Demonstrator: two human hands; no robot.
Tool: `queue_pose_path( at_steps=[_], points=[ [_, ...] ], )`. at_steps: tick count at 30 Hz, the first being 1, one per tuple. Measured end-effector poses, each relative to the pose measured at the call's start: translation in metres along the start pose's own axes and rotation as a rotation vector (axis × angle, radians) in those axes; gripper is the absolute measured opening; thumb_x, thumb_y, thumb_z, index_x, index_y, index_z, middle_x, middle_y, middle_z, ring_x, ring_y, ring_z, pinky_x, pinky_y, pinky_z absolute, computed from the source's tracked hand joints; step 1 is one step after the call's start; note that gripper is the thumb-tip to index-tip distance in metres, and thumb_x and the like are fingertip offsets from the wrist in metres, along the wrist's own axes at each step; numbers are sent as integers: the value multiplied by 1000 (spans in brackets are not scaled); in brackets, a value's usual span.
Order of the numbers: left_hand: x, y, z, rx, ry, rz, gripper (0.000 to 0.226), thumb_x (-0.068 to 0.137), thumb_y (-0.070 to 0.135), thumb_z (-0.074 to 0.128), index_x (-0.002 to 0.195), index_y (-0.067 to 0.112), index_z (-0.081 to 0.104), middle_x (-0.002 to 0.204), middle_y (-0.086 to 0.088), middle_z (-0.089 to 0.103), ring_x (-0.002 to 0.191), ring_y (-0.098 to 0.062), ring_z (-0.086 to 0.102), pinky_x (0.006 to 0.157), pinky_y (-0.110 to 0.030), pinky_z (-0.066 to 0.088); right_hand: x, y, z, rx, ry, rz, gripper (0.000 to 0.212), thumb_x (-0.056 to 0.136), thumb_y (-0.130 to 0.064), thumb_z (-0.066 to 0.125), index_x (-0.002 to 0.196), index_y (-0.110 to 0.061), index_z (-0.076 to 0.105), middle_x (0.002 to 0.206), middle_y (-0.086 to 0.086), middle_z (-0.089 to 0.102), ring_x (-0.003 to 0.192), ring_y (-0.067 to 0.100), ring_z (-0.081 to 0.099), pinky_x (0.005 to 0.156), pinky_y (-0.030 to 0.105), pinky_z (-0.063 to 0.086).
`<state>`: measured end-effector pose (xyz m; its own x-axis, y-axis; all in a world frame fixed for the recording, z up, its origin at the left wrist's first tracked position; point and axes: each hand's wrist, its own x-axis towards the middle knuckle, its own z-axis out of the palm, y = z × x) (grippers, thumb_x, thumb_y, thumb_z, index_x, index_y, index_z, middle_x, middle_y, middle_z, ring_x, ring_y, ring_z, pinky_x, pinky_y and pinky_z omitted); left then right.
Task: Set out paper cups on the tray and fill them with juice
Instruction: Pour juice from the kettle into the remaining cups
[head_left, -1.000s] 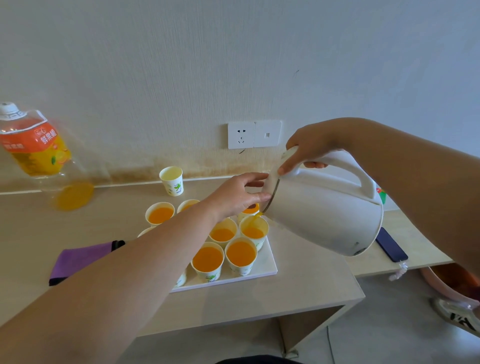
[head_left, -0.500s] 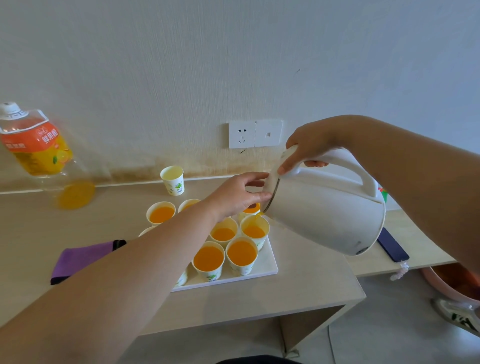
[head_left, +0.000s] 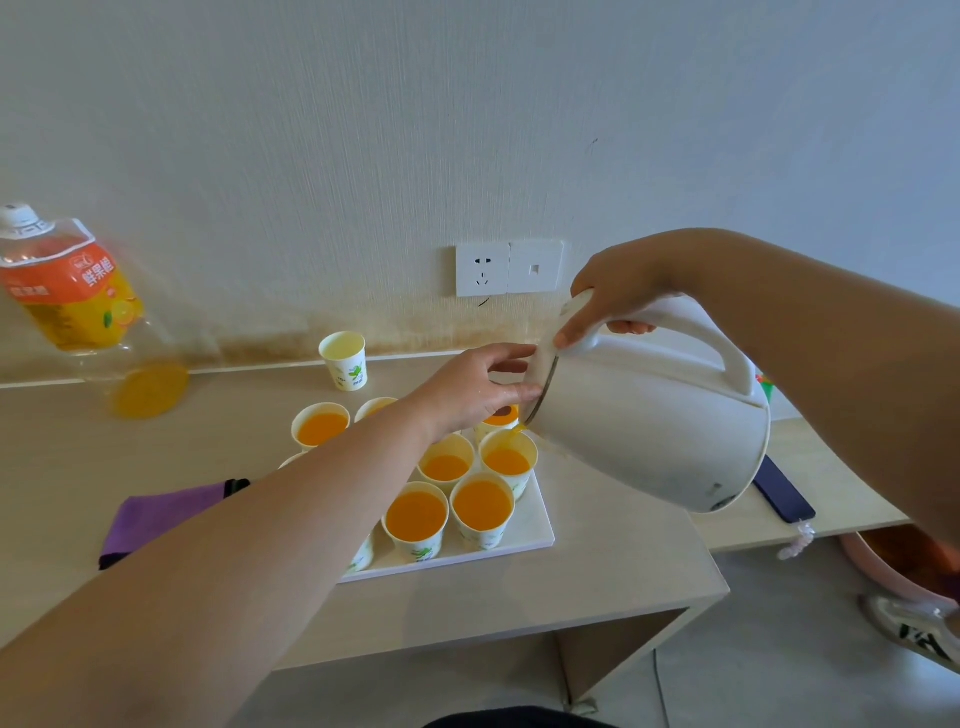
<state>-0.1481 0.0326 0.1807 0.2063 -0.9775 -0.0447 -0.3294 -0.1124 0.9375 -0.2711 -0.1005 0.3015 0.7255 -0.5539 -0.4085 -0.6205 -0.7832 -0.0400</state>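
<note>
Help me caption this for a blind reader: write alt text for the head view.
A right hand tilts a white electric kettle, pouring orange juice into a paper cup on a white tray of filled cups; the left hand touches the kettle's lid.

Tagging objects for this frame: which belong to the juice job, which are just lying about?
Job: kettle, tray, paper cups, juice bottle.
Lying about: purple cloth, phone, wall socket, shoe.
</note>
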Motion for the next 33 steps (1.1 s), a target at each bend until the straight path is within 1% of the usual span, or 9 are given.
queue_pose_path(
  at_steps=[2, 6, 9, 19, 23, 26, 30, 33],
  points=[
    [0, 0, 0, -1, -1, 1, 49, 86, 24, 69, 132, 28, 52, 115, 15, 58, 109, -13, 59, 89, -27, 53, -1, -1, 0, -11, 4, 3, 45, 79, -57, 64, 75, -13, 57, 57, 2, 60, 52, 17, 55, 69, 31, 49],
    [-1, 1, 1, -2, 0, 5, 49, 87, 24, 68, 132, 29, 52, 113, 16, 57, 107, -11, 59, 85, -23, 53, -2, -1, -1, -21, -1, 4, 46, 80, -58, 63, 79, -12, 58, 62, 5, 62, 54, 18, 57, 69, 30, 49],
    [0, 2, 1, -2, 3, 7, 49, 87, 24, 68, 133, 29, 52, 118, 13, 58, 108, -12, 59, 86, -25, 54, -3, -1, -2, -6, -5, 7, 45, 80, -56, 64, 77, -12, 57, 60, 3, 60, 53, 17, 56, 72, 33, 51],
    [0, 0, 2, -4, 0, 5, 50, 86, 24, 69, 133, 28, 52, 118, 13, 58, 107, -11, 59, 86, -24, 53, -4, -1, -1, -9, -10, 13, 45, 80, -56, 64, 78, -12, 57, 61, 4, 60, 52, 18, 56, 71, 33, 52],
    [0, -1, 2, -4, 2, 3, 49, 86, 24, 69, 132, 29, 52, 116, 14, 59, 105, -9, 59, 84, -22, 53, -3, -1, -1, -17, -9, 14, 45, 80, -56, 64, 78, -12, 57, 62, 5, 61, 53, 18, 56, 69, 32, 51],
    [0, -2, 2, -2, 4, 1, 49, 86, 25, 69, 132, 29, 52, 117, 12, 60, 107, -11, 59, 85, -24, 53, -4, -2, -1, -9, -15, 13, 44, 80, -55, 64, 79, -11, 57, 62, 5, 60, 52, 18, 56, 68, 31, 51],
    [0, -1, 3, -2, 5, 2, 49, 87, 24, 68, 132, 29, 52, 116, 13, 59, 104, -9, 59, 82, -21, 53, -4, -2, -2, 6, -18, 14, 43, 80, -54, 64, 78, -12, 57, 62, 5, 60, 51, 17, 55, 67, 32, 51],
    [0, -1, 2, 7, 9, 2, 50, 87, 25, 68, 133, 29, 51, 120, 12, 59, 108, -12, 60, 84, -23, 53, -3, -3, -2, 0, -17, 18, 43, 80, -54, 64, 77, -12, 57, 60, 4, 60, 50, 17, 55, 67, 32, 51]
  ],
)
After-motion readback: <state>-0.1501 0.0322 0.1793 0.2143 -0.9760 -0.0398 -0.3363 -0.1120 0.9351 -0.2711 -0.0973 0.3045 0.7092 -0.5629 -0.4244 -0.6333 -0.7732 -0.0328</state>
